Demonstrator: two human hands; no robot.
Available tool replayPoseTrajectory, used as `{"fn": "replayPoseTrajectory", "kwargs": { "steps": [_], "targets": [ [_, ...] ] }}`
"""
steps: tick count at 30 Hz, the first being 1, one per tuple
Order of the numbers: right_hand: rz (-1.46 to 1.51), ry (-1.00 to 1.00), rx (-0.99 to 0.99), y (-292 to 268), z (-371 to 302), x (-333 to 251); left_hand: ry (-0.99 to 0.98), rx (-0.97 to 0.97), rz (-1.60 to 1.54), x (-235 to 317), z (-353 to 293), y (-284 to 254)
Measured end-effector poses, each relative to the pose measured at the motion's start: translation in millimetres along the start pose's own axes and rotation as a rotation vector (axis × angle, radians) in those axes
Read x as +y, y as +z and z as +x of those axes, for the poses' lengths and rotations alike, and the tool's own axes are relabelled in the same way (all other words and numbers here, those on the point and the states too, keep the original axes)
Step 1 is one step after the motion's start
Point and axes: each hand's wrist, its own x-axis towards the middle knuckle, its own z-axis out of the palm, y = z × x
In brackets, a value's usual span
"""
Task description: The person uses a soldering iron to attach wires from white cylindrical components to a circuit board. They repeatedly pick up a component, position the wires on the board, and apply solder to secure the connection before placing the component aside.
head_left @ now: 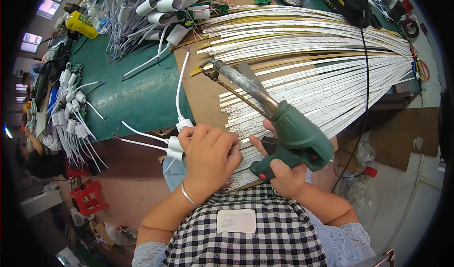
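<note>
My right hand (286, 178) grips the handle of a green soldering gun (302, 134), thumb on the near side. Its metal barrel (246, 84) slants up to the left over the strips, a thin rod running beneath it to a dark, bent tip (208, 68). Closed, my left hand (208, 158) rests at the near left ends of white LED strips (302, 94). Its thumb and forefinger press together, hiding what lies between them. White corded end caps (175, 144) emerge from under its outer fingers; another end cap (185, 123) touches them, its cable running away from me.
Piled end caps with green circuit boards (163, 4) lie at the far left, and a smaller bundle (71, 108) at left. A yellow bottle (81, 25) stands behind. A black cord (366, 77) crosses the strips at right. A red stool (88, 197) is on the floor.
</note>
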Motion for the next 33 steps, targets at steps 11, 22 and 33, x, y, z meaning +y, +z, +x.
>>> {"fn": "replayPoseTrajectory", "kwargs": {
  "steps": [11, 22, 33],
  "targets": [
    [-0.046, -0.035, 0.000, 1.8, 1.7, -0.5, 0.013, -0.026, -0.082, -6.5, 0.3, -1.8],
    [-0.027, -0.046, 0.004, 2.5, 1.8, 0.4, -0.014, -0.027, -0.064, -4.2, 0.5, -0.7],
    [-0.023, -0.057, 0.020, 5.0, 1.0, 0.3, 0.016, 0.039, -0.024, -4.6, -4.7, 5.7]
  ]
}}
